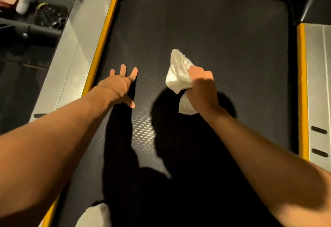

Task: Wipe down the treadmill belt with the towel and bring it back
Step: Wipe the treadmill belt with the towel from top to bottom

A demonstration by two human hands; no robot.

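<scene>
White towel point(179, 76) bunched in your right hand's point(202, 87) closed grip at mid-frame on the black treadmill belt point(223, 35), while your left hand point(120, 87) spreads open, fingers apart, beside it.

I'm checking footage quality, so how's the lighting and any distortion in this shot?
Head view: hard light from behind throws dark arm shadows across the belt; the white towel in the right hand looks slightly overexposed; wide-angle bending of the yellow side strips; corners are dim.

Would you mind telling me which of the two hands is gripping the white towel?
The right hand is closed around the bunched white towel over the belt. The left hand holds nothing; its fingers are spread open near the left yellow edge strip.
</scene>
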